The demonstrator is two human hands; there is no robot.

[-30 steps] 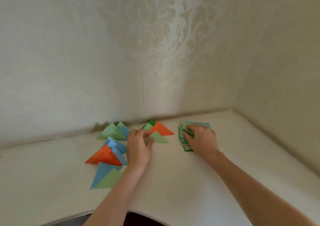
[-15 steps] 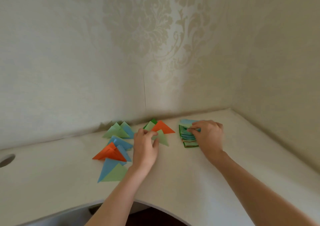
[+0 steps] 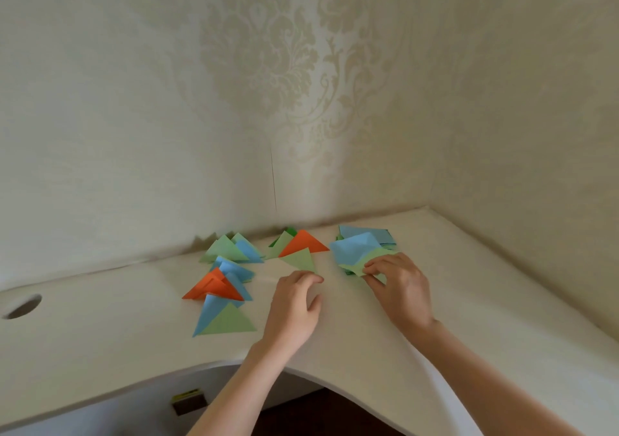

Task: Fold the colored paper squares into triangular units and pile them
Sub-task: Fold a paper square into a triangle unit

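Note:
A stack of paper squares [image 3: 382, 236] lies near the back wall on the white desk [image 3: 485, 295]. My right hand [image 3: 400, 286] pinches the corner of a light green sheet [image 3: 371, 258], lifted off the stack with a light blue sheet [image 3: 351, 246] on top of it. My left hand [image 3: 294, 305] rests on the desk with loosely curled fingers, holding nothing, just below a light green folded triangle [image 3: 301, 259]. Folded triangles lie scattered to the left: an orange one [image 3: 303, 241], an orange one [image 3: 214, 288] among blue ones, and a green one over a blue one [image 3: 229, 321].
Patterned walls meet in a corner behind the desk. A round cable hole [image 3: 21, 305] sits at the far left. The desk's front edge curves inward near my arms, with a small dark box [image 3: 189, 401] below it.
My left hand has let go of the light green triangle and drawn back toward me. My right hand has lifted sheets off the stack and pulled them toward me.

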